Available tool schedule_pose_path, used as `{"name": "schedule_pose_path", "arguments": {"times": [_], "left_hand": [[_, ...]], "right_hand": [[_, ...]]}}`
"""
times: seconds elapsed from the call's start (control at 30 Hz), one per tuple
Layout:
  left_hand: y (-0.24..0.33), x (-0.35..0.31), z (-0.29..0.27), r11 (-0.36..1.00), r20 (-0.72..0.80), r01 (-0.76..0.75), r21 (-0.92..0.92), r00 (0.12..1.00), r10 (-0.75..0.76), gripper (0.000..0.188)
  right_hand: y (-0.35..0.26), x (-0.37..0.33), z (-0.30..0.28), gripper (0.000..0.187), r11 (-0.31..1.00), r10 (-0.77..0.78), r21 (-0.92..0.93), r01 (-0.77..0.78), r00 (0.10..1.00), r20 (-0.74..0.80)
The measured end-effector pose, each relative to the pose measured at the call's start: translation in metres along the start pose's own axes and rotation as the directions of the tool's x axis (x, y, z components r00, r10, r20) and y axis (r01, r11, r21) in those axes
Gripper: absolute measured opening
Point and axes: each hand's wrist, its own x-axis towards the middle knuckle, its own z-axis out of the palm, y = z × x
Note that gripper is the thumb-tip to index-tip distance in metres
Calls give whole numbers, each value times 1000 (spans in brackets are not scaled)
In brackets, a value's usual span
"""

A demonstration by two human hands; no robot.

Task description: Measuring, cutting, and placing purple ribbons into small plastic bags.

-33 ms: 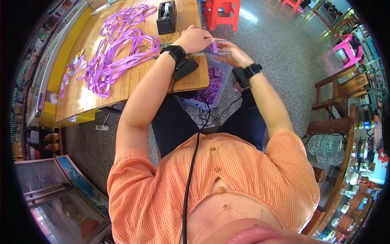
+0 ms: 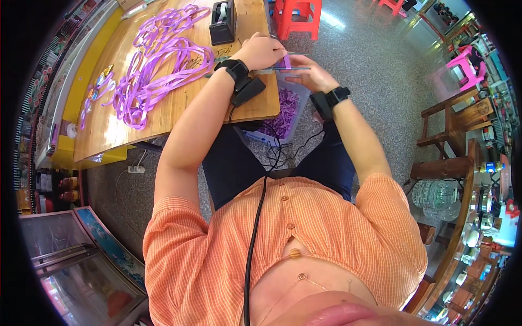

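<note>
While the left hand (image 2: 260, 52) reaches over the near right corner of the wooden table (image 2: 204, 103), its fingertips come together on the upper end of a short purple strip (image 2: 287, 61). The strip hangs just past the table's edge, between the two hands, and lies against a thin dark rod (image 2: 296, 68) that points toward the right palm. The right hand (image 2: 316, 75) faces the left one from the other side, its fingers bent and spread around the rod's far end; whether they press on the strip or the rod, I cannot tell.

Each wrist wears a black band with a small black box. Below the hands, beside the table, a clear plastic bin (image 2: 298, 120) stands on the floor between the knees, holding many small purple pieces (image 2: 284, 113). A loose black cable (image 2: 278, 157) lies tangled in front of it.

On the table, left of the left hand, long loops of purple ribbon (image 2: 155, 81) are heaped, and a black tape dispenser (image 2: 223, 32) stands behind that hand. A red stool (image 2: 298, 24) is on the floor beyond the table's far right side.
</note>
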Motion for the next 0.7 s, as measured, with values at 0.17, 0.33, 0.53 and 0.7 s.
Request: {"name": "schedule_pose_path", "arguments": {"times": [0.17, 0.33, 0.53, 0.7], "left_hand": [[4, 2, 1, 1000, 4, -3, -24, 1000, 3, 34], [6, 1, -1, 999, -18, -11, -32, 1000, 11, 35], [7, -5, -9, 989, -60, -99, -109, 994, 93, 33], [36, -24, -35, 969, -178, 44, -242, 980, -89, 27]], "right_hand": [[14, -15, 6, 36, 996, -90, -25, 90, 996, 17], [23, -23, 14, 29, 998, -10, -61, 5, 996, -89], [22, -32, 27, 26, 993, -55, -117, 34, 983, -176], [18, -41, 34, 23, 993, -120, -18, 119, 971, -206]]}}
